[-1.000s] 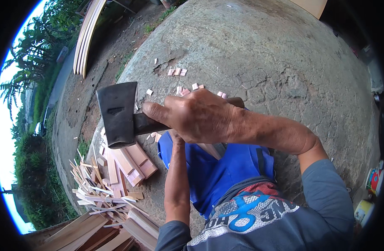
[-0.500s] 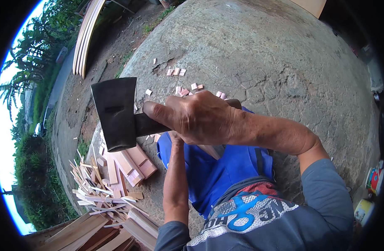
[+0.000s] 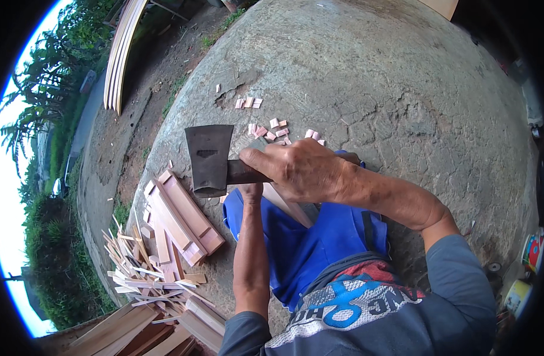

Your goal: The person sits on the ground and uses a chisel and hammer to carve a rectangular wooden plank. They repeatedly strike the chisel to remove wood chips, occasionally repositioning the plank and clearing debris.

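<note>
My right hand (image 3: 301,169) is wrapped round the handle of a hatchet (image 3: 210,159), raised in front of my lap. The hatchet's dark metal head points left, its broad side facing up. Below it, my left hand (image 3: 252,191) is mostly covered by the hatchet and my right hand, so its fingers cannot be seen. A pale length of wood (image 3: 288,206) lies slanted between my knees, its far part hidden under my right hand. Whether my left hand grips this wood cannot be made out.
Small cut wood blocks (image 3: 260,130) are scattered on the concrete ahead. At my left lie wooden strips (image 3: 180,216), a heap of thin offcuts (image 3: 144,267) and longer boards (image 3: 115,329). Long planks (image 3: 122,56) stand farther off. A whitish tub (image 3: 516,298) sits at far right.
The hatchet in my right hand has moved right and slightly away, its head now looking smaller. More of the strips at left and the wood between my knees shows.
</note>
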`<state>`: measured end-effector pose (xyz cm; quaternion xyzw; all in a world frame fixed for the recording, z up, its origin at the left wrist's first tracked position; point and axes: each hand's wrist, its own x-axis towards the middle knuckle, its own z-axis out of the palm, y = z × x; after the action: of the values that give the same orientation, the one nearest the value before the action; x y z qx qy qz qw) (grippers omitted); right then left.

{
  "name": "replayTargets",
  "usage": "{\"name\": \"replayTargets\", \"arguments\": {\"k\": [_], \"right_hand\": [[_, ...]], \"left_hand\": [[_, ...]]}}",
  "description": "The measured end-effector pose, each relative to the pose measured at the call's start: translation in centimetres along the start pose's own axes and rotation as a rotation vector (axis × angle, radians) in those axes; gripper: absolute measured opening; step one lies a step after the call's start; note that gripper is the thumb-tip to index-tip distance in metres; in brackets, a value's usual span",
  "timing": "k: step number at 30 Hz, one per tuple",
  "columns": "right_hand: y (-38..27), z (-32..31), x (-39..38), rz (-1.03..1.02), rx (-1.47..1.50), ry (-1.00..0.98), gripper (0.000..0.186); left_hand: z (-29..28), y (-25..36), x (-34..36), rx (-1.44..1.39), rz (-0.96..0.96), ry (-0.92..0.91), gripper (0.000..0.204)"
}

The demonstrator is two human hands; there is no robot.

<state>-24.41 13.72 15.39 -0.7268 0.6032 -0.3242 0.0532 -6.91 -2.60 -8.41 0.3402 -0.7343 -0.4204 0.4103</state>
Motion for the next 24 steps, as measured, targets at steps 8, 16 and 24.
{"name": "replayTargets", "arguments": {"k": [8,16,24], "right_hand": [[1.6,5.2,0.9,0.006,-0.306,-0.257,0.041],[-1.2,1.4,3.4,-0.060,-0.009,-0.083,0.040],[2.1,3.2,1.9,0.019,-0.240,-0.429,0.033]], "left_hand": [[-0.4,-2.7,0.2,-0.083,-0.108,-0.084,0.020],[-1.0,-1.9,-0.5,-0.035,-0.062,-0.100,0.022],[0.6,0.6,0.1,0.003,-0.079,-0.035,0.021]]}}
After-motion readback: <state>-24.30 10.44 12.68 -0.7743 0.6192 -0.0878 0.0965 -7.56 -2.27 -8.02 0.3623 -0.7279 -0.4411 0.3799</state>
